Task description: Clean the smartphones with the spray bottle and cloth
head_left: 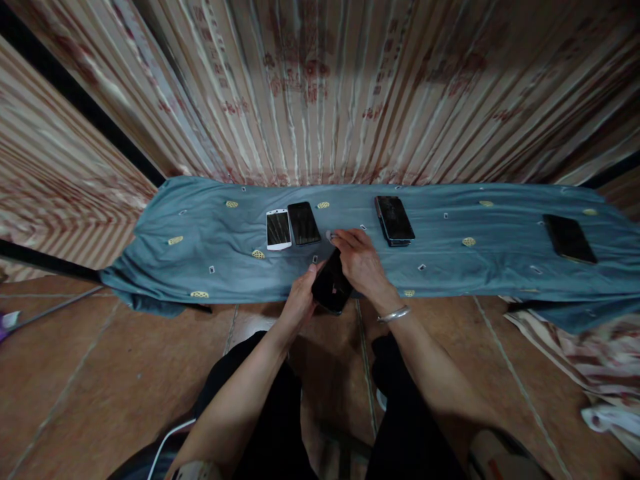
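Over the near edge of the cloth, my left hand is closed on the left side of a black smartphone, held tilted with its dark glossy face up. My right hand reaches across the phone's upper right part, its fingers bent and pressed together. At those fingertips a small pale thing shows, too small to name. Beyond the hands lie a white-framed phone and a black phone, side by side. To the right is a stack of dark phones.
Another dark phone lies far right on the narrow surface covered by a blue-green patterned cloth. Striped curtains hang behind it, with dark frame bars at the left. Below is a tiled floor; a white cable runs beside my leg.
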`<state>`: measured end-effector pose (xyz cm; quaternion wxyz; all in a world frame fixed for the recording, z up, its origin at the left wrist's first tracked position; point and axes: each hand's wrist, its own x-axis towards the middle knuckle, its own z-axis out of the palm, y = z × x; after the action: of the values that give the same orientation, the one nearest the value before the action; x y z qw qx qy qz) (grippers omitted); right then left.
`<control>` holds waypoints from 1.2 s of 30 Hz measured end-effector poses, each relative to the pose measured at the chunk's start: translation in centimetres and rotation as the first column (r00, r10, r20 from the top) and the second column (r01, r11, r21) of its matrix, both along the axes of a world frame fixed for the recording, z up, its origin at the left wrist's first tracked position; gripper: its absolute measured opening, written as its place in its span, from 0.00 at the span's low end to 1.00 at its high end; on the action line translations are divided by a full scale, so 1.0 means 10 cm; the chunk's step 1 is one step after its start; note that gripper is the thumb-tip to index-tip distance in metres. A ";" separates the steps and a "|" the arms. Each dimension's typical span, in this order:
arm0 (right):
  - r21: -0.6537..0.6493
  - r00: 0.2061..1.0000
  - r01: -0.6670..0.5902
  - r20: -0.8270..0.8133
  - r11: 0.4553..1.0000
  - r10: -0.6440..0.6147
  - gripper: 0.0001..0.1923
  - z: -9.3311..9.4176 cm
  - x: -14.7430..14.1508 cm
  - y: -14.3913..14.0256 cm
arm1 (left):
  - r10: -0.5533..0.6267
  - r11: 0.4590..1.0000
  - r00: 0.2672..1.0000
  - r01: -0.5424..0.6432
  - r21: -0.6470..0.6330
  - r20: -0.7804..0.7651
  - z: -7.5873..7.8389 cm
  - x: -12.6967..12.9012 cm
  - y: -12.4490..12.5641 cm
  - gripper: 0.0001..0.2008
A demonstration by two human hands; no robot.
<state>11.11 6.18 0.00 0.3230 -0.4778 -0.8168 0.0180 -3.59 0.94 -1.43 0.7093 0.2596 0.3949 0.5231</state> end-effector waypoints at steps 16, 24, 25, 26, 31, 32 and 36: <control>-0.158 0.906 0.099 -0.394 0.982 -0.155 0.20 -0.08 0.38 0.15 | 0.088 0.993 0.993 -0.080 -0.090 0.084 0.02 -0.03 0.05 0.15; -0.215 0.810 0.116 -0.544 0.970 -0.218 0.18 -0.15 0.29 0.13 | 0.111 0.993 0.981 -0.103 -0.056 0.159 0.08 -0.06 0.08 0.12; -0.223 0.805 0.112 -0.552 0.968 -0.220 0.19 -0.15 0.26 0.11 | 0.121 0.992 0.979 -0.113 -0.056 0.166 0.09 -0.06 0.09 0.12; -0.232 0.802 0.104 -0.555 0.967 -0.220 0.19 -0.16 0.22 0.10 | 0.132 0.991 0.976 -0.123 -0.059 0.171 0.09 -0.07 0.10 0.11; -0.274 0.799 0.043 -0.567 0.961 -0.197 0.18 -0.18 0.08 0.03 | 0.146 0.987 0.972 -0.129 -0.100 0.183 0.11 -0.13 0.14 0.15; -0.278 0.795 0.036 -0.574 0.960 -0.196 0.18 -0.18 0.07 0.02 | 0.141 0.987 0.972 -0.122 -0.106 0.190 0.11 -0.14 0.14 0.16; -0.308 0.766 0.015 -0.608 0.951 -0.209 0.17 -0.19 0.04 0.01 | 0.143 0.985 0.967 -0.119 -0.125 0.211 0.14 -0.17 0.15 0.16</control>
<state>11.48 6.24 -1.91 0.5072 -0.5333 -0.6182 0.2759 -5.34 2.49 0.01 0.7257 0.1336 0.3591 0.5715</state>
